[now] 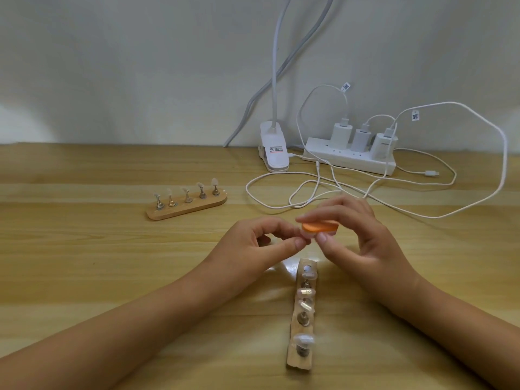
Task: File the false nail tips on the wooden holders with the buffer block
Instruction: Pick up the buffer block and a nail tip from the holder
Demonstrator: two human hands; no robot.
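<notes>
**Filing a loose tip off the near holder**

My right hand (363,235) pinches the orange buffer block (320,227) between thumb below and fingers on top, holding it flat above the table (84,249). My left hand (261,240) pinches a small clear nail tip (307,236) between thumb and forefinger, pressed up against the underside of the block's near end. Both sit just above the far end of the near wooden holder (303,316).

I judge the tip to be almost weightless, thin plastic that flexes and is slick, so it could spring out of my pinch if I push hard. It looks best gripped by its side edges close to the base, leaving the free edge bare for the block. The block seems light and slightly spongy, with a grit face; holding it by its long sides keeps it steady.

The near holder runs away from me and carries metal pegs; several wear clear tips, and the farthest peg shows bare, which fits the tip I hold. The far holder (187,204) lies well apart to the left, with five pegs each topped by a tip. Behind them are a power strip (349,159), white cables (309,190) and a clip lamp base (274,147).
</notes>
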